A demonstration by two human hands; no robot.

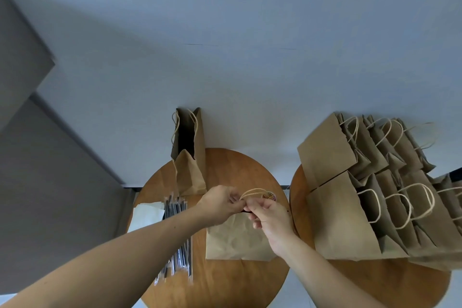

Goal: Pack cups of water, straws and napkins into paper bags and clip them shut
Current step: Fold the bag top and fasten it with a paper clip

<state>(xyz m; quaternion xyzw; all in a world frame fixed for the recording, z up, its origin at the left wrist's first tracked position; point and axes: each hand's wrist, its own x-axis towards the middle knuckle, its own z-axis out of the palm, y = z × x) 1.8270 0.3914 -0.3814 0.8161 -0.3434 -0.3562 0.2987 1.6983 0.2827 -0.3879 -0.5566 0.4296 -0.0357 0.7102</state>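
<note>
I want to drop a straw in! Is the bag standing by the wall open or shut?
Open: the bag stands upright and its dark mouth gapes wide at the top.

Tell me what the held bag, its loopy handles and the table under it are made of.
The bag looks like matte brown paper, crinkled. Its handles seem twisted paper cord, pale and ropey. The table looks like smooth wood, maybe veneer, warm brown.

Bag (235, 237) mouth hidden behind left hand (220, 204) and right hand (271, 221), dark item (246, 212) between them unclear, rightmost bags (451, 194) cut off
</note>
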